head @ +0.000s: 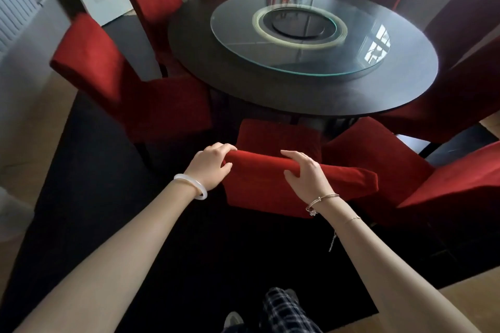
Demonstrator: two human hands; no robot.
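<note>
Left side: a red chair [108,76] stands angled at the left of the table, its seat turned in toward the table edge. A second red chair [154,0] stands beyond it, further round. A dark rug [89,197] lies under the set, with light wood floor [35,127] outside it.

Left hand [209,166]: grips the left end of the top edge of the near chair [270,197], fingers curled over the top and thumb on the near face. A white bangle [190,186] sits on the wrist.

Near chair: directly before the person, back toward the camera, seat pointing at the round dark table [297,100]. The seat front lies just at the table edge. A strip of rug separates it from the chair on the left.

Right hand [305,173]: grips the same top edge near its middle, fingers wrapped over the far side and thumb low on the near face. Thin bracelets [322,201] circle the wrist.

Table: a glass turntable [270,48] rests centred on it.

Right side: a neighbouring chair [384,149] crowds the near chair's right end; contact cannot be told. An outer chair [460,184] stands just beside that. A plaid trouser leg [284,311] shows at the bottom edge
</note>
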